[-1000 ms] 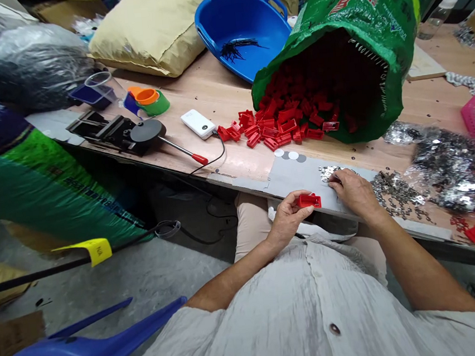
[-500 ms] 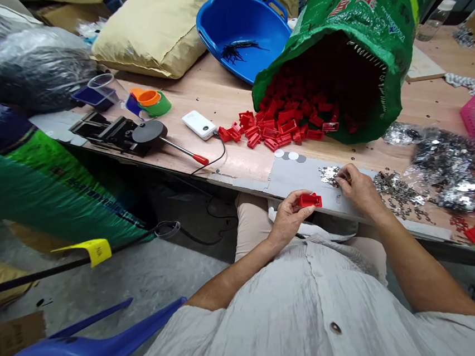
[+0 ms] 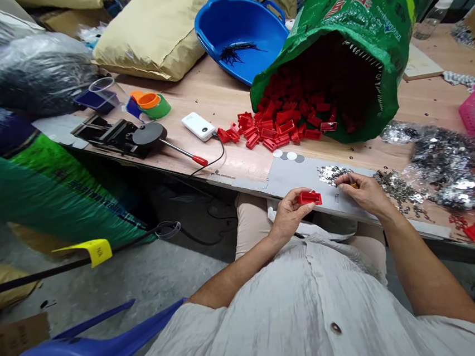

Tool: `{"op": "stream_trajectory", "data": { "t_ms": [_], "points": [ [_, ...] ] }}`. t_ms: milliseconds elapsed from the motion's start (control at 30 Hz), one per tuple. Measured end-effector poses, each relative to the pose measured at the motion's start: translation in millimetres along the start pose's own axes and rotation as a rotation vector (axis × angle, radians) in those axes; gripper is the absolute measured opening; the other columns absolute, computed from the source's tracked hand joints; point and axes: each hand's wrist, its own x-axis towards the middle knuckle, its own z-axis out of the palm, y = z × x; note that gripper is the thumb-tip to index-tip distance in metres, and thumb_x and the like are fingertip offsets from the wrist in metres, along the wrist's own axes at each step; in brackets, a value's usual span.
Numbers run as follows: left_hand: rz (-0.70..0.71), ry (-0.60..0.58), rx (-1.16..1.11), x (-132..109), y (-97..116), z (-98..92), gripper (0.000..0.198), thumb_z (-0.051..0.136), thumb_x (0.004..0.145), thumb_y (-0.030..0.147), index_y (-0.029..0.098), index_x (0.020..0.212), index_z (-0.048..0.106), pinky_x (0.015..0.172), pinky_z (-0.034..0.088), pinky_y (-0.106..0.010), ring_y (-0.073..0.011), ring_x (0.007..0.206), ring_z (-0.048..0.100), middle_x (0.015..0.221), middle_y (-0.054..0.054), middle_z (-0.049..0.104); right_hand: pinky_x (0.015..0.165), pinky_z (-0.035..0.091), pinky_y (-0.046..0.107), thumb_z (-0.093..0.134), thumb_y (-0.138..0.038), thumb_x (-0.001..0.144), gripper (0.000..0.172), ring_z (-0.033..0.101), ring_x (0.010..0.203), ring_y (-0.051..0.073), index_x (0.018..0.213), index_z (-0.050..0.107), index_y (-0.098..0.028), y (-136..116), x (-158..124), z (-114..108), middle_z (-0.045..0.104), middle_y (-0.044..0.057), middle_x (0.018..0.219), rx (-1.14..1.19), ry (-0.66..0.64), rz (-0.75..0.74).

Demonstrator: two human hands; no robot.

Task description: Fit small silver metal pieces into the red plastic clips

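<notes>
- The green sack (image 3: 374, 25) lies on its side on the bench (image 3: 245, 166), mouth towards the person, likely so its red parts (image 3: 278, 126) spill within reach.
- In front of the sack, past the bench edge, the left hand (image 3: 285, 216) has its thumb and fingers clamped on one red holder (image 3: 310, 198), its open side up, seemingly to keep the hollow accessible.
- Below the sack's mouth, the right hand (image 3: 362, 191) has its fingers pinched around a small yellow item (image 3: 353, 182), too hidden to identify; whether a metal piece is gripped too, I cannot tell.
- Its fingertips are at the edge of bright metal pieces (image 3: 332, 174), spread on a grey sheet (image 3: 283, 176) in front of the sack, perhaps for easy picking.
- Darker metal pieces (image 3: 396, 188) lie right of that sheet's pile, nearer the person than the sack.
</notes>
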Motion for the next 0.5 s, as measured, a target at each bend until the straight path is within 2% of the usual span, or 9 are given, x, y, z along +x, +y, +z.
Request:
{"op": "stream_trajectory", "data": {
  "t_ms": [133,300,400,500],
  "points": [
    [0.141,0.028,0.258,1,-3,1.0,0.035,0.074,0.078,0.032,0.017,0.109,0.064,0.088,0.053,-0.031,-0.017,0.093,0.068,0.104,-0.007,0.072,0.073,0.045,0.031,0.065,-0.042,0.08,0.028,0.06,0.081,0.018,0.099,0.07,-0.021,-14,-7,10,0.07,0.004,0.094,0.151,-0.005,-0.044],
    [0.443,0.083,0.724,0,-2,4.4,0.029,0.071,0.082,0.033,0.02,0.107,0.067,0.087,0.053,-0.031,-0.0175,0.093,0.068,0.102,-0.006,0.072,0.066,0.044,0.03,0.065,-0.043,0.08,0.026,0.057,0.07,0.015,0.091,0.069,-0.02,-29,-19,38,0.068,0.003,0.085,0.287,0.042,0.004],
    [0.575,0.097,0.851,0,-1,6.5,0.027,0.068,0.084,0.034,0.02,0.107,0.066,0.083,0.054,-0.03,-0.0166,0.088,0.067,0.097,-0.005,0.072,0.069,0.045,0.03,0.065,-0.041,0.08,0.022,0.058,0.073,0.016,0.087,0.065,-0.02,-31,-23,53,0.067,0.002,0.085,0.319,0.109,-0.016],
    [0.646,0.101,0.885,1,-1,7.0,0.026,0.067,0.085,0.034,0.02,0.107,0.065,0.08,0.053,-0.03,-0.0164,0.086,0.066,0.095,-0.005,0.072,0.073,0.045,0.03,0.063,-0.04,0.082,0.019,0.058,0.076,0.016,0.085,0.061,-0.021,-30,-25,59,0.066,0.002,0.086,0.29,0.15,-0.047]
  ]
}}
